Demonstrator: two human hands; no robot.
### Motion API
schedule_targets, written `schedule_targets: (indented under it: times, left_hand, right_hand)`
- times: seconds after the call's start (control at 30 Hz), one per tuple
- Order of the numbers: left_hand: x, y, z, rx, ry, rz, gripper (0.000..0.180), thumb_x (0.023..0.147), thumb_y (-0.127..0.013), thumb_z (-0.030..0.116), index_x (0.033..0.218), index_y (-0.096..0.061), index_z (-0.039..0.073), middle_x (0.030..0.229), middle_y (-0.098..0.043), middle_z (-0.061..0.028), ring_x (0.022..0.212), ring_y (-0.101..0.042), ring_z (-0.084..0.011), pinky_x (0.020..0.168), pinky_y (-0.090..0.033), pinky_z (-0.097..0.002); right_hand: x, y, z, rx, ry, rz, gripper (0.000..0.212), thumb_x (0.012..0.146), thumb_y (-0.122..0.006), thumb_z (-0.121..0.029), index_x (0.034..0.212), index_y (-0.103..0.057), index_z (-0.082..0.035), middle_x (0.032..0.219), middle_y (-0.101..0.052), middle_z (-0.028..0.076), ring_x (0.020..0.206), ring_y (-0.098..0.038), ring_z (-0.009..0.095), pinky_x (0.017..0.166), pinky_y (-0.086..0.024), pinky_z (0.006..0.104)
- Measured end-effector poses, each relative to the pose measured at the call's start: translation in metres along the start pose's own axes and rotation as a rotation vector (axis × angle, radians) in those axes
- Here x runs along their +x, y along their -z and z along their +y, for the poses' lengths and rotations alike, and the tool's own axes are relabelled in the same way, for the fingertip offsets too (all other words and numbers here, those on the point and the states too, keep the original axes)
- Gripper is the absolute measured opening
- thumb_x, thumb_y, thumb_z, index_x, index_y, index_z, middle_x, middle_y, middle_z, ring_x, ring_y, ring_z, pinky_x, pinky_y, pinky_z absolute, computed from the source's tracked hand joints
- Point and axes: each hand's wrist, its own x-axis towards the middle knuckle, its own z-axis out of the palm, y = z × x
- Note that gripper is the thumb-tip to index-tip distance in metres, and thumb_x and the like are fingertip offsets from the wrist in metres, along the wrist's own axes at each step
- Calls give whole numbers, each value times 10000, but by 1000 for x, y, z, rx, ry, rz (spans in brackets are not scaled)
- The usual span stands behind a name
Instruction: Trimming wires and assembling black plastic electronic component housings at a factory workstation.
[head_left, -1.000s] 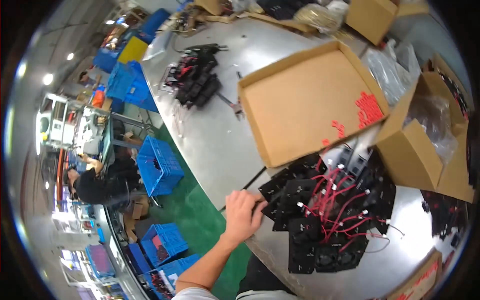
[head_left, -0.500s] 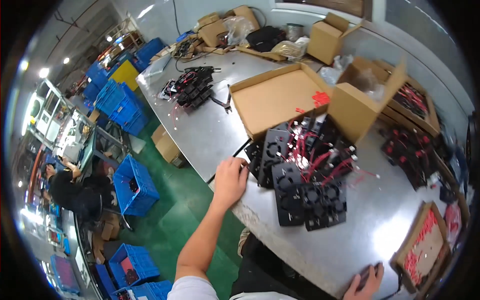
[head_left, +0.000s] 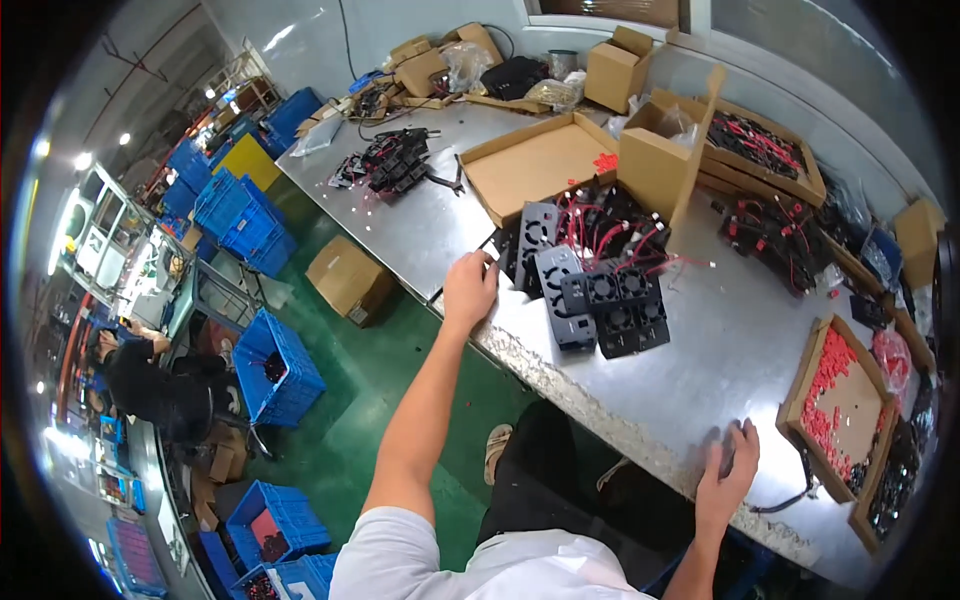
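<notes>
Fan panels (head_left: 601, 288): heaped on table (head_left: 705, 335), mid-right
Left hand (head_left: 468, 292): beside fan panels; cannot tell finger closure
Right hand (head_left: 727, 475): fingers apart, near edge
Red wires (head_left: 604, 240): tangled; apparently between grasps, lifting calls for untangling

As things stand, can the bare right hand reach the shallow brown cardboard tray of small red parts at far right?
Probably yes: the right hand sits just left of the open-topped tray, and nothing visible blocks the way across the shiny silver metal tabletop.
</notes>
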Motion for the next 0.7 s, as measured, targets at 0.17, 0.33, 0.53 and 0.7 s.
schedule_targets:
  times: [0.17,0.33,0.53,0.7]
  left_hand:
    - [4,-7,-11,-38,48,-12,182,842,-585,171,893,-621,0,842,-627,-193,815,-597,-376,727,-464,-442]
    - [8,-6,-14,-61,41,-63,162,846,-605,170,893,-633,18,749,-623,-152,691,-606,-307,647,-468,-400]
    - [1,1,-19,-91,69,-46,154,851,-599,166,887,-640,23,759,-644,-151,706,-622,-308,659,-477,-395]
    - [-2,-6,-18,-81,61,8,186,853,-599,160,932,-638,-3,824,-672,-182,764,-659,-302,716,-498,-352]
  right_hand:
    - [-5,7,6,353,-124,315,241,951,-477,-36,1165,-539,56,1253,-542,140,1158,-513,219,1012,-378,321]
    - [-3,14,10,504,-112,228,197,930,-492,-18,1101,-570,41,1185,-570,132,1131,-517,207,988,-384,302]
    - [3,17,4,428,-68,-55,96,898,-538,-5,956,-608,23,1026,-600,82,881,-564,162,747,-448,252]
    - [-2,18,-4,350,19,-119,96,899,-532,-7,945,-606,32,1000,-602,98,897,-569,175,780,-443,253]
